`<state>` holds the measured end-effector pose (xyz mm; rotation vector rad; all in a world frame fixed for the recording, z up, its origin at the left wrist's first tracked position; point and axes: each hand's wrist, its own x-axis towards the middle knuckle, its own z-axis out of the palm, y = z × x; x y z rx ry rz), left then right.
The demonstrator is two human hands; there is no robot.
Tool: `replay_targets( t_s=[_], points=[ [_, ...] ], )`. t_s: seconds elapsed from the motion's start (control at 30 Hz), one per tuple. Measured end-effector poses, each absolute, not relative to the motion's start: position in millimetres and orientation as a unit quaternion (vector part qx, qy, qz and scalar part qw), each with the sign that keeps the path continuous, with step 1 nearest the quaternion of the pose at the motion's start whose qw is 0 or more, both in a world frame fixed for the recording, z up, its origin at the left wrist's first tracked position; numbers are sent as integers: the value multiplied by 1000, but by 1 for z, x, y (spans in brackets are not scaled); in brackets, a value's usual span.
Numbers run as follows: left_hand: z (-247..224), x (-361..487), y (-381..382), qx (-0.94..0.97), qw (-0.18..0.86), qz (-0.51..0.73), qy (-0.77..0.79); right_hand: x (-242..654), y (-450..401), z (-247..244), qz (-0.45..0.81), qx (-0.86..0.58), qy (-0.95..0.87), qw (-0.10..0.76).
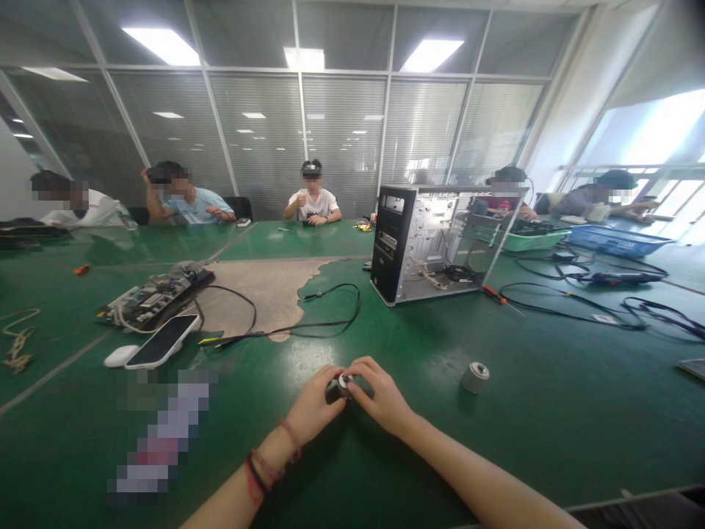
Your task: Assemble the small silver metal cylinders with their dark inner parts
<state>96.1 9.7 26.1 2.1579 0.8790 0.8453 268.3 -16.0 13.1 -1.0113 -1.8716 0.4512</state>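
Black computer case (421, 246), phone (164, 342), cable (330, 324) beyond hands (315, 400)

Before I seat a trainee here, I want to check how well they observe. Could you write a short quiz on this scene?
1. True or false: the left grip and the right grip both touch the same small object.
2. Which is nearest the screwdriver on the right side of the view? A) phone B) computer case C) blue basket
3. Fill in: a metal cylinder sits on the table, to the person's ____ of the right grip.

Key: 1. true; 2. B; 3. right
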Motion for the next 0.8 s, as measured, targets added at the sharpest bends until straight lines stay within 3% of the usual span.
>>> replay_targets(
  t_s=[0.43,0.5,0.67,0.8],
  points=[
    [32,94,9,828,315,304,351,279,-2,21,185,-479,-670,536],
    [35,93,9,824,317,303,359,291,1,17,185,-501,-677,507],
    [38,89,12,799,325,326,387,308,2,2,157,-524,-767,336],
    [35,85,17,785,331,345,394,307,1,1,144,-515,-791,298]
  ],
)
